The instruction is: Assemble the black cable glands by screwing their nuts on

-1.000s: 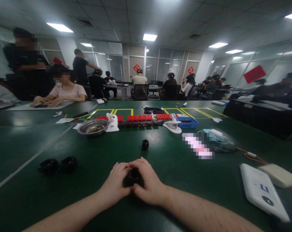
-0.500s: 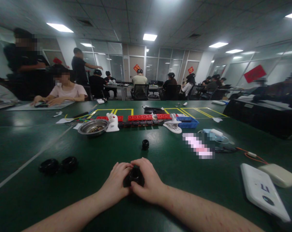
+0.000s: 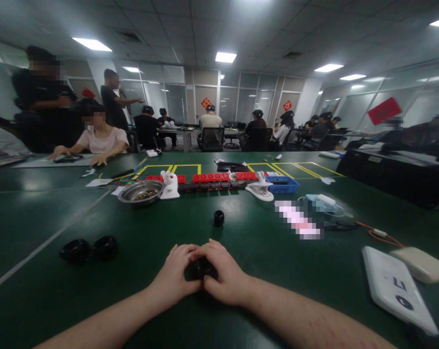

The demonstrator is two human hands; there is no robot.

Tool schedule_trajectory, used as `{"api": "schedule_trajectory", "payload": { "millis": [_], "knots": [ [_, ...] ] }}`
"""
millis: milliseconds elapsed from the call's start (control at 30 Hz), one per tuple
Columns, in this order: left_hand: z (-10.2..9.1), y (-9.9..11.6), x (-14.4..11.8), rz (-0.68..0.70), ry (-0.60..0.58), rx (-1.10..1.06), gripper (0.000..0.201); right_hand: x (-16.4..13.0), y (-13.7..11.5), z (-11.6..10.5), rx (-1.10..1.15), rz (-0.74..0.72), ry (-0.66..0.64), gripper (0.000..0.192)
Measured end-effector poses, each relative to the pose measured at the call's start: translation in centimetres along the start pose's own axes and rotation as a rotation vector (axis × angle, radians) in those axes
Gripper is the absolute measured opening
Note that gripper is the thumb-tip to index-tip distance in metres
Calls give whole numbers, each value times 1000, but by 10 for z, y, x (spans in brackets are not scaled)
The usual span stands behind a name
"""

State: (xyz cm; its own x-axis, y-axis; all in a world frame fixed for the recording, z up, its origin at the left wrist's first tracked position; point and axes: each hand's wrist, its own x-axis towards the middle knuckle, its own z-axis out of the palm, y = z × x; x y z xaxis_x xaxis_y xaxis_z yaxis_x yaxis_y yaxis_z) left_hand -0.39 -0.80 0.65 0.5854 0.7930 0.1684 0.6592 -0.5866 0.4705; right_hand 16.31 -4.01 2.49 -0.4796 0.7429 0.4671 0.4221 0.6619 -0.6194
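Observation:
Close in front of me, a glossy black ring-shaped part [image 3: 202, 269] sits between my two hands, mostly covered by fingers. My left hand [image 3: 177, 271] curls round its left side. From the right, my right hand [image 3: 222, 274] grips it, fingers arched over the top and thumb at the near side. The fingertips of both hands meet above the part. Beyond them a smaller black ring-shaped piece [image 3: 219, 218] stands on the green table [image 3: 161, 223]. Two larger black rings, a left one [image 3: 74, 250] and a right one [image 3: 105, 247], lie side by side to the left.
A metal bowl [image 3: 141, 193] holds small pieces. White clamps [image 3: 169, 185] stand by a row of red blocks [image 3: 210, 178] and a blue tray [image 3: 283, 184]. At right lie a white device [image 3: 397, 286] and a cream case [image 3: 421, 264]. A person [image 3: 103, 135] sits across the table.
My right fingers and thumb have shifted slightly over the black part, covering more of its opening. Across the table, the seated person's hands have moved apart.

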Motion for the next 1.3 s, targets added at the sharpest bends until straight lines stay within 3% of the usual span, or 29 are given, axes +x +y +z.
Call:
{"api": "schedule_trajectory", "payload": {
  "millis": [167,300,400,600,833,1033,1133,1300],
  "knots": [
    [0,-4,1,39,-54,6,36,0,-3,1,-27,-3,96,45],
    [-3,0,0,26,-47,-12,34,0,-1,4,-104,110,162,46],
    [-3,2,0,15,-29,-25,34,0,0,5,-126,161,144,35],
    [0,-1,1,14,-33,-18,36,-1,-4,1,-45,11,73,50],
    [-1,-1,1,8,-45,-18,30,-1,-3,2,-83,43,98,45],
    [-1,-2,0,31,-37,-36,39,0,-2,6,-115,142,150,41],
    [-1,-1,0,20,-35,-43,38,0,-2,5,-111,109,129,36],
    [-2,0,1,1,-27,-30,37,-2,-2,4,-72,14,125,48]
  ]
}}
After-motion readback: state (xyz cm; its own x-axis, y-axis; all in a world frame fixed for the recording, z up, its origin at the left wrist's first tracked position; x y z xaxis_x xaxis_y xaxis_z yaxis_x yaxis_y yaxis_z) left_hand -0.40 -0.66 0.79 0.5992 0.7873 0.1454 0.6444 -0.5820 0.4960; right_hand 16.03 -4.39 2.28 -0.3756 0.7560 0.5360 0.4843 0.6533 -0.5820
